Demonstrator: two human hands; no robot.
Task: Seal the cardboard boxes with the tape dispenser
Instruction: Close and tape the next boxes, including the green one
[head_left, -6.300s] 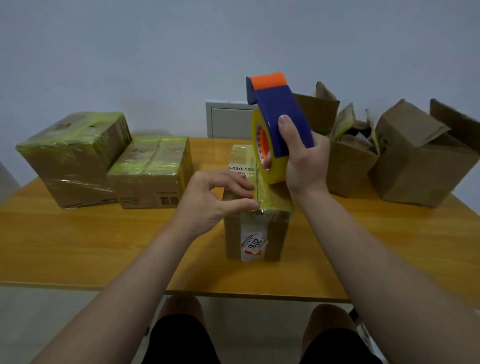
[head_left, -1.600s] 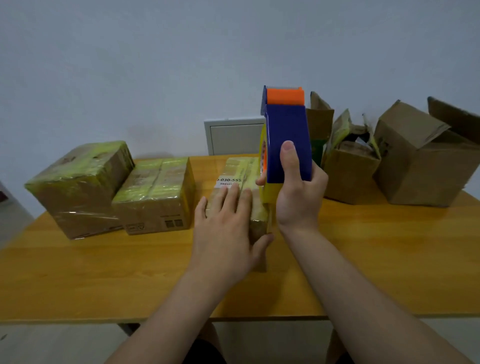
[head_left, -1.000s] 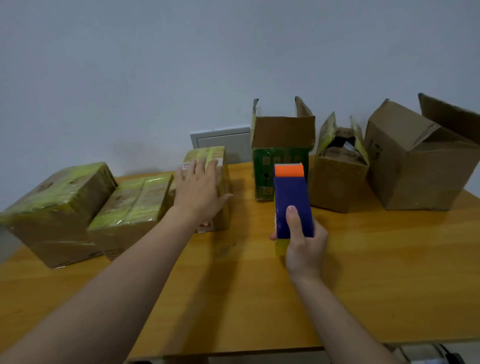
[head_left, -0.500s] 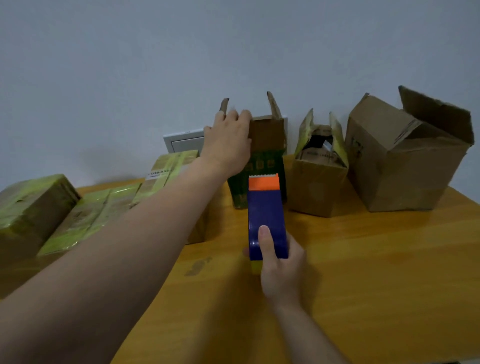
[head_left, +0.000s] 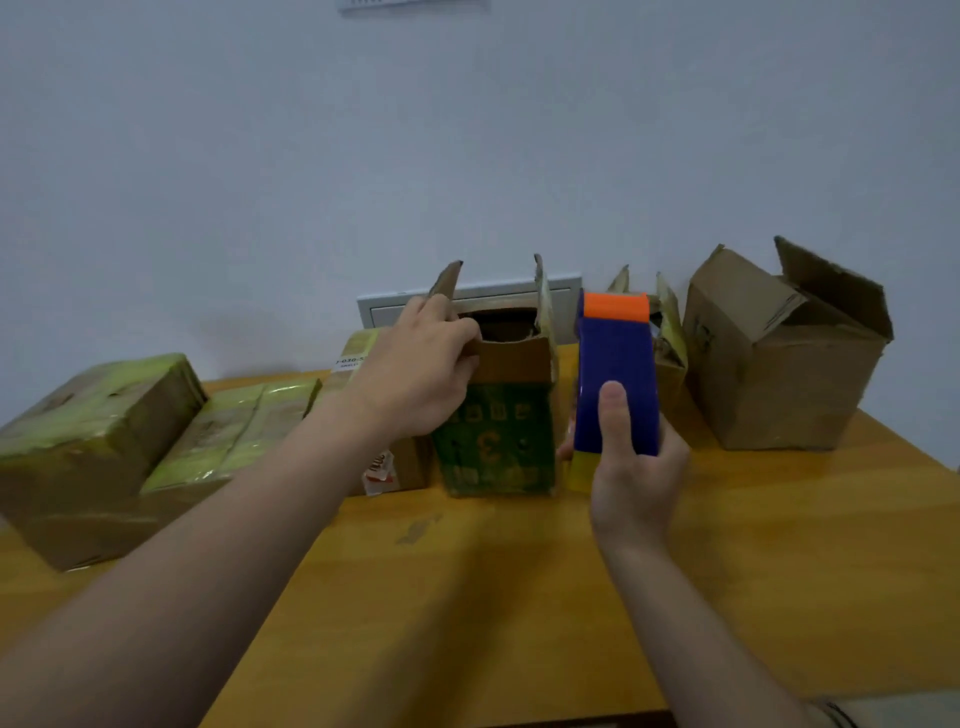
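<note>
Six boxes on tabletop (head_left: 519, 597): three taped boxes (head_left: 88, 415) at left, three open. Left grip (head_left: 415, 374) pinches flap of green box (head_left: 493, 447), open; inside dark, contents unclear. Right grip (head_left: 634, 478) wraps tape dispenser (head_left: 615, 358), upright, just right of green box.

Bare left arm stretched forward, left hand (head_left: 415, 374) pinching a flap of the green box (head_left: 493, 447), right hand (head_left: 634, 473) upright, gripping the tape dispenser (head_left: 615, 358), thumb along its back
</note>
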